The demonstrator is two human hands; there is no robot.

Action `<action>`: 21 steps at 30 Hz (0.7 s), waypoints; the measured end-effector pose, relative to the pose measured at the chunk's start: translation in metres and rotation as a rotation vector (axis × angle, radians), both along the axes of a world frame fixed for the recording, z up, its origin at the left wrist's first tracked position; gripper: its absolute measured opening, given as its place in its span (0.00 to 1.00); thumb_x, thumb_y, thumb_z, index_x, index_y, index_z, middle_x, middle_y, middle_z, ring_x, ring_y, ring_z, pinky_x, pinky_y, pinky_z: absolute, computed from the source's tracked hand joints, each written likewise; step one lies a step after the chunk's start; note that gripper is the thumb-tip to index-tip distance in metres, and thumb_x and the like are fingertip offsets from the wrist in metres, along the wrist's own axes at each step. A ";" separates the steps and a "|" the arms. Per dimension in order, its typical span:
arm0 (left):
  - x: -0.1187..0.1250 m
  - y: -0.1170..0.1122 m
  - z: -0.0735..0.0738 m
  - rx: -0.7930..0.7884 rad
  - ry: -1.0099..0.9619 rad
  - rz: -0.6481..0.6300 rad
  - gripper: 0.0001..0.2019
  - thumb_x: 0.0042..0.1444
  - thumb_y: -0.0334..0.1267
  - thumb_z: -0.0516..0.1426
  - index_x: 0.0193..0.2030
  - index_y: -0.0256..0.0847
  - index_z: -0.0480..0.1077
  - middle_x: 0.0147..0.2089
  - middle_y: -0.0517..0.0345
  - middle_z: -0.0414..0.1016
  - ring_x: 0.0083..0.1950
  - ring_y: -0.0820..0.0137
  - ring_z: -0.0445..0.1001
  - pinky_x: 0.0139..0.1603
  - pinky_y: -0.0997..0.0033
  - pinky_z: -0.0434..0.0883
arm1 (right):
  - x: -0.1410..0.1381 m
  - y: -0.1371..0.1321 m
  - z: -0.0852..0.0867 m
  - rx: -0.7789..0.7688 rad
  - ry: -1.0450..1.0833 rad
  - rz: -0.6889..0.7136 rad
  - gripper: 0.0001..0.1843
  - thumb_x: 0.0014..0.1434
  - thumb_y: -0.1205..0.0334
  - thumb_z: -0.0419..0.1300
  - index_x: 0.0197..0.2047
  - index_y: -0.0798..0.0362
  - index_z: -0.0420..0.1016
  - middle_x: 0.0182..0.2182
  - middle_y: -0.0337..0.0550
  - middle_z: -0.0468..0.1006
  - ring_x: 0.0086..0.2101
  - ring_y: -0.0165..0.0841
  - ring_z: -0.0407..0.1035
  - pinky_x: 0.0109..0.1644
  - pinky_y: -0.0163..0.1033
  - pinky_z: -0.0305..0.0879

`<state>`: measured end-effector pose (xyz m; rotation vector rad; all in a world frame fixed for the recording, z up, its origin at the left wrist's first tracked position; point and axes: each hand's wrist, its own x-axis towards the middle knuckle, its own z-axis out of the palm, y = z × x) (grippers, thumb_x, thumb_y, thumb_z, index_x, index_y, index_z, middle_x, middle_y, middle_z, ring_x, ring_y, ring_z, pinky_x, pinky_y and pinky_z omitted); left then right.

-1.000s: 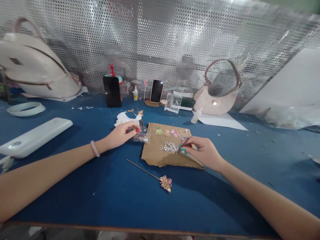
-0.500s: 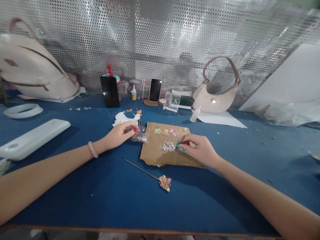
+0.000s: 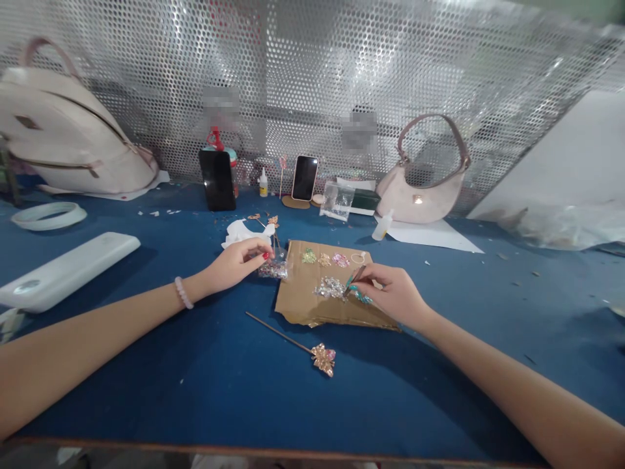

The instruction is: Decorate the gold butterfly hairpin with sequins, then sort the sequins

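The board was made of matt brown cardboard, roughly torn along its edge. The ornament was finished in shiny gold-toned metal; the small bag was formed of clear, glossy plastic.

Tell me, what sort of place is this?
Probably a craft workbench: the right hand holds what look like tweezers at a pile of shiny silver bits on cardboard, and a gold ornament on a stick lies nearby.

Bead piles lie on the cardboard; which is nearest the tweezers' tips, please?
The silver pile: the tweezers in the right hand point down at its right edge, while the turquoise pile and the rest lie farther off.
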<state>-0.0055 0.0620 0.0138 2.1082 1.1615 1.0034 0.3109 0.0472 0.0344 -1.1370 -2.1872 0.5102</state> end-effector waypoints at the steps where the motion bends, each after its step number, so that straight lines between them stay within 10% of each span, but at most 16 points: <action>1: 0.000 0.000 0.000 -0.002 -0.002 0.000 0.09 0.56 0.38 0.50 0.40 0.40 0.68 0.42 0.56 0.71 0.40 0.69 0.71 0.42 0.67 0.71 | 0.000 0.000 0.000 0.000 0.005 -0.001 0.07 0.52 0.59 0.56 0.27 0.49 0.73 0.27 0.40 0.77 0.28 0.32 0.69 0.33 0.40 0.63; 21: 0.001 -0.001 0.001 -0.020 -0.003 0.003 0.10 0.57 0.40 0.50 0.40 0.39 0.68 0.42 0.55 0.72 0.41 0.68 0.72 0.42 0.67 0.71 | 0.022 0.010 0.018 -0.021 -0.156 0.079 0.07 0.53 0.58 0.57 0.27 0.50 0.73 0.27 0.41 0.77 0.26 0.30 0.69 0.29 0.36 0.64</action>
